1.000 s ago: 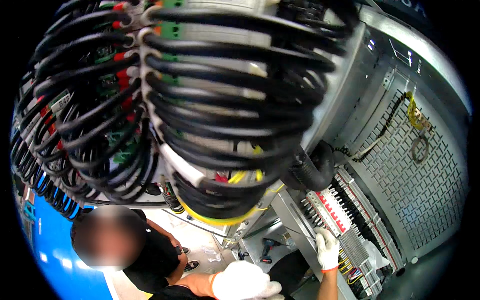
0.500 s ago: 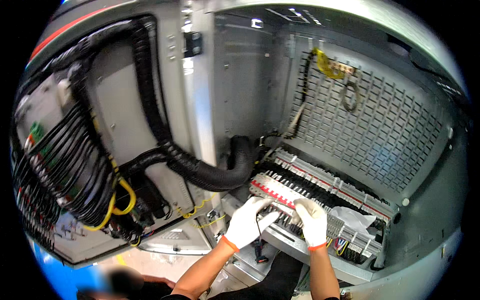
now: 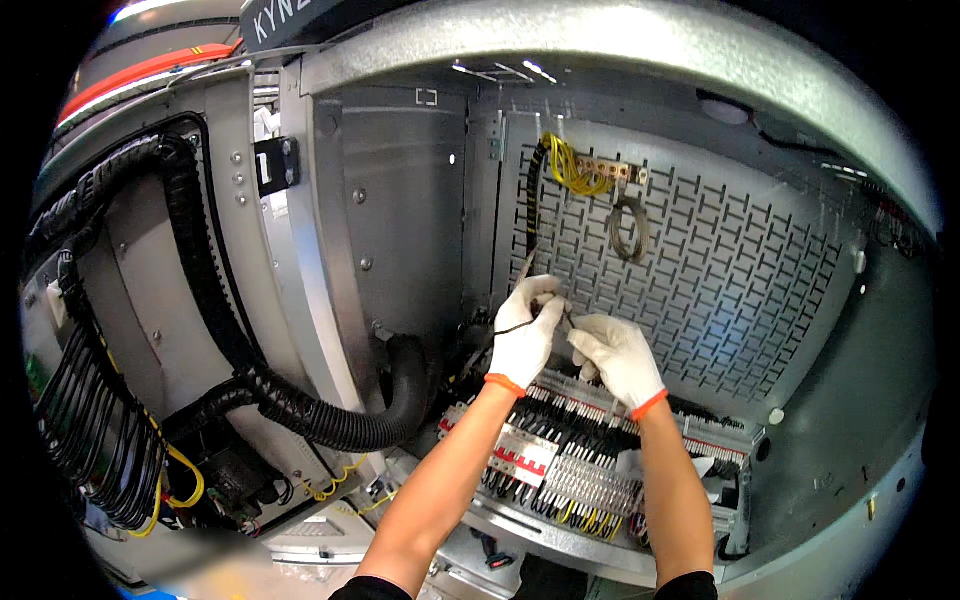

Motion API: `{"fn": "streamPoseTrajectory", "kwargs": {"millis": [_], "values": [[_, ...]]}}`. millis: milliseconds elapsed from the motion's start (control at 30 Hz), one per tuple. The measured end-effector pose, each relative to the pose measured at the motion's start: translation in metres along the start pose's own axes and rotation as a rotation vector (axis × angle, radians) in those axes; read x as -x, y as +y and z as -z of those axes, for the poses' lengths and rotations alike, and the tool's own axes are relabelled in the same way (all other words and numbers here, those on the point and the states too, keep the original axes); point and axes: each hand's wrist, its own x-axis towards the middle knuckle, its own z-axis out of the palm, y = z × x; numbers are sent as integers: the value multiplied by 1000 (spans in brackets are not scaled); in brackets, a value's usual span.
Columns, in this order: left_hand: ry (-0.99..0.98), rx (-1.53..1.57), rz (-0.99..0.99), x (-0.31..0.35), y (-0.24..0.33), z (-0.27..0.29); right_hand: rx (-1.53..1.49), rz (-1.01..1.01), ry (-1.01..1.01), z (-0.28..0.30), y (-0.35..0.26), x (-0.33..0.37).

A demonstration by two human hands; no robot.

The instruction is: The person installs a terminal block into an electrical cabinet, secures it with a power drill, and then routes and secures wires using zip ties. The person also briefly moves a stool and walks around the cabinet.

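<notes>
The left hand [image 3: 525, 335], in a white glove with an orange cuff, is raised against the slotted back panel [image 3: 740, 290] of a grey cabinet; its fingers are pinched together on a thin black wire [image 3: 512, 327] that loops out to the left of the palm; the right hand [image 3: 615, 355], gloved alike, sits just beside it to the right, fingers curled toward the same wire, though whether they clamp it or only steady it cannot be told. The wire lies between the two hands, just below a black bundle [image 3: 533, 205] that runs up the panel to a bar with yellow wires [image 3: 578, 168]; a small coil [image 3: 628, 228] hangs to the right of that. Below the wrists, nearer, stand rows of terminal blocks [image 3: 580, 465] with red-marked breakers [image 3: 520, 460] at their left; a thick corrugated conduit [image 3: 330, 420] curves in from the left, where the open door carries more black cabling [image 3: 95, 440].

The step in hand looks like dressing or routing one thin lead along the panel; the next move would call for a firm two-handed pinch and a careful feed, without tugging the bundle above.
</notes>
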Motion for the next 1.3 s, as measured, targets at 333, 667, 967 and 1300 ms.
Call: {"fn": "streamPoseTrajectory", "kwargs": {"millis": [333, 667, 967, 1300], "values": [[174, -614, 0, -85, -25, 1, 572, 328, 287, 52, -9, -71], [532, -412, -148, -150, 21, -13, 503, 176, 170, 37, -52, -61], [480, -325, -260, -208, 40, -34, 782, 364, 292, 31, -57, -64], [107, -725, 18, -229, 63, 18, 643, 344, 338, 5, -41, -127]]}}
